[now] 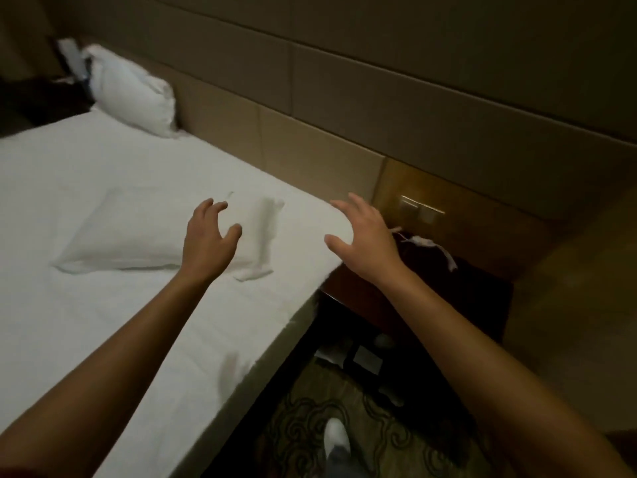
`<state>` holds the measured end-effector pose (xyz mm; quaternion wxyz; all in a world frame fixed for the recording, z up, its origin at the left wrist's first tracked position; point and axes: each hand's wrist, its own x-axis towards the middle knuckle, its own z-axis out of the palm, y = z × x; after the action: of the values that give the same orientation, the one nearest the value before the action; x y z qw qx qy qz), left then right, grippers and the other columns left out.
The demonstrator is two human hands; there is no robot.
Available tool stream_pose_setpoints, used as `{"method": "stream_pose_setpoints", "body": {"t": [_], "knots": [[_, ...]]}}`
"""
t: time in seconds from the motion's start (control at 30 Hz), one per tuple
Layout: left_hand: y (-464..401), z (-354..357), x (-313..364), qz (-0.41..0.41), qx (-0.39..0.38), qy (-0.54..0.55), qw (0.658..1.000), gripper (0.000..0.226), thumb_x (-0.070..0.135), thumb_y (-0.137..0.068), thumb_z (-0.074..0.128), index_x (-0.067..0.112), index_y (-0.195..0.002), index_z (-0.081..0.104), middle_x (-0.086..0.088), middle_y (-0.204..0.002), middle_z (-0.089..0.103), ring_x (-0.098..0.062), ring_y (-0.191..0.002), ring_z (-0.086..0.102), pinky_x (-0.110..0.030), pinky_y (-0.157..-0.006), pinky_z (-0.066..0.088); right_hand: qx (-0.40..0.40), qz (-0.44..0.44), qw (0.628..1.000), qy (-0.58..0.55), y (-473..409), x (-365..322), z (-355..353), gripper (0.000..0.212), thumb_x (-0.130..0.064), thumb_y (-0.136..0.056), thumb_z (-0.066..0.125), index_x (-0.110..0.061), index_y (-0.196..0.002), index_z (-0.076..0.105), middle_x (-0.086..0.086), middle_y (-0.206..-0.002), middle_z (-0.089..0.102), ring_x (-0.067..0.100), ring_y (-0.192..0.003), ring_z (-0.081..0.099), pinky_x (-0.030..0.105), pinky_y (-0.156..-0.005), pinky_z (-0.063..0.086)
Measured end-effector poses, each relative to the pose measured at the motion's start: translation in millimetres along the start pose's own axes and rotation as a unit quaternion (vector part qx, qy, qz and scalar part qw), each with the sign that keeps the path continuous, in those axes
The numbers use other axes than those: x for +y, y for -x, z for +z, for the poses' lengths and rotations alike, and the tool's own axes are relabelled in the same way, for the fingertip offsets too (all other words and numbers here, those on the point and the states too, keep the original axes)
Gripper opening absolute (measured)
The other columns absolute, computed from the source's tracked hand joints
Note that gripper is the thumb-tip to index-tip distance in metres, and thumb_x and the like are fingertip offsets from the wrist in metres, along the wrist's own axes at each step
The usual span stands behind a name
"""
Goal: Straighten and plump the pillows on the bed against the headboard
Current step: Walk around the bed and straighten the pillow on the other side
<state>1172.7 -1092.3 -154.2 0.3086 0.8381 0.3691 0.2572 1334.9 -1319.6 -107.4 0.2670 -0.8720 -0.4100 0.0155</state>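
Observation:
A white pillow (131, 232) lies flat on the white bed (86, 322), away from the padded headboard (275, 143). My left hand (208, 238) hovers over its right end with fingers spread and curled, holding nothing. My right hand (363, 236) is held open above the bed's right corner, fingers apart, also with nothing in it. A second white pillow (132, 93) leans upright against the headboard at the far left corner of the bed.
A dark wooden nightstand (413, 291) stands right of the bed, with crumpled white paper (427, 244) on top. A switch panel (422, 208) is on the wall panel above it. Patterned carpet (310, 426) and my white shoe (336, 434) show below.

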Motion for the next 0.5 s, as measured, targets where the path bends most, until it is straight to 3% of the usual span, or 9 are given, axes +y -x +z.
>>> {"method": "stream_pose_setpoints", "body": {"t": [0.03, 0.1, 0.2, 0.27, 0.33, 0.37, 0.43, 0.5], "knots": [[-18, 16, -25, -0.044, 0.030, -0.006, 0.999, 0.053, 0.026, -0.094, 0.059, 0.011, -0.143, 0.047, -0.013, -0.159, 0.033, -0.028, -0.146, 0.032, -0.042, -0.117, 0.026, -0.032, -0.026, 0.999, -0.008, -39, 11, 29, 0.064, -0.045, -0.091, 0.064, -0.033, -0.149, 0.042, 0.001, -0.164, 0.029, 0.025, -0.149, 0.025, 0.049, -0.116, 0.029], [-12, 25, -33, -0.076, 0.012, 0.019, 0.997, 0.053, 0.024, -0.094, 0.060, 0.009, -0.143, 0.047, -0.015, -0.158, 0.034, -0.028, -0.146, 0.031, -0.038, -0.118, 0.025, -0.067, -0.025, 0.997, -0.005, -46, 22, 46, 0.065, -0.045, -0.091, 0.064, -0.029, -0.150, 0.041, 0.002, -0.165, 0.027, 0.025, -0.150, 0.024, 0.047, -0.118, 0.028], [-70, 36, -79, -0.175, 0.082, 0.013, 0.981, 0.052, 0.024, -0.095, 0.060, 0.012, -0.144, 0.045, -0.008, -0.158, 0.034, -0.021, -0.146, 0.033, -0.027, -0.110, 0.026, -0.201, -0.084, 0.976, -0.021, -165, 13, 118, 0.067, -0.044, -0.092, 0.064, -0.026, -0.151, 0.039, 0.004, -0.165, 0.025, 0.024, -0.151, 0.022, 0.045, -0.119, 0.027], [-63, 37, -89, -0.166, 0.084, 0.012, 0.982, 0.052, 0.027, -0.096, 0.059, 0.017, -0.144, 0.045, -0.003, -0.157, 0.037, -0.019, -0.144, 0.036, -0.025, -0.108, 0.026, -0.217, -0.083, 0.971, -0.052, -173, 7, 135, 0.062, -0.044, -0.091, 0.065, -0.024, -0.146, 0.045, 0.005, -0.157, 0.038, 0.023, -0.144, 0.035, 0.041, -0.113, 0.035], [-72, 64, -146, -0.275, 0.128, 0.042, 0.952, 0.051, 0.032, -0.096, 0.057, 0.022, -0.144, 0.044, 0.001, -0.155, 0.039, -0.018, -0.141, 0.040, -0.030, -0.110, 0.031, -0.296, -0.066, 0.951, -0.053, -222, 0, 207, 0.044, -0.044, -0.089, 0.066, -0.022, -0.127, 0.058, 0.002, -0.127, 0.060, 0.019, -0.115, 0.059, 0.037, -0.095, 0.050], [-66, 74, -157, -0.283, 0.117, 0.055, 0.950, 0.050, 0.034, -0.096, 0.056, 0.024, -0.144, 0.044, 0.003, -0.154, 0.039, -0.017, -0.140, 0.041, -0.033, -0.111, 0.034, -0.318, -0.027, 0.945, -0.074, -227, 3, 222, 0.034, -0.043, -0.088, 0.067, -0.020, -0.113, 0.062, 0.001, -0.107, 0.067, 0.018, -0.096, 0.067, 0.037, -0.084, 0.055], [-60, 102, -189, -0.343, 0.099, 0.080, 0.931, 0.049, 0.032, -0.097, 0.054, 0.024, -0.145, 0.044, 0.004, -0.155, 0.038, -0.017, -0.141, 0.040, -0.037, -0.113, 0.036, -0.368, 0.070, 0.915, -0.149, -241, 8, 265, 0.026, -0.037, -0.088, 0.069, -0.012, -0.093, 0.065, 0.003, -0.076, 0.071, 0.019, -0.068, 0.072, 0.037, -0.067, 0.060], [-67, 122, -214, -0.356, 0.084, 0.075, 0.928, 0.050, 0.028, -0.098, 0.055, 0.018, -0.146, 0.044, 0.000, -0.156, 0.037, -0.020, -0.142, 0.039, -0.036, -0.115, 0.033, -0.382, 0.131, 0.892, -0.203, -257, 16, 301, 0.026, -0.032, -0.091, 0.068, -0.006, -0.087, 0.068, 0.005, -0.062, 0.070, 0.021, -0.057, 0.071, 0.034, -0.057, 0.059]]}}
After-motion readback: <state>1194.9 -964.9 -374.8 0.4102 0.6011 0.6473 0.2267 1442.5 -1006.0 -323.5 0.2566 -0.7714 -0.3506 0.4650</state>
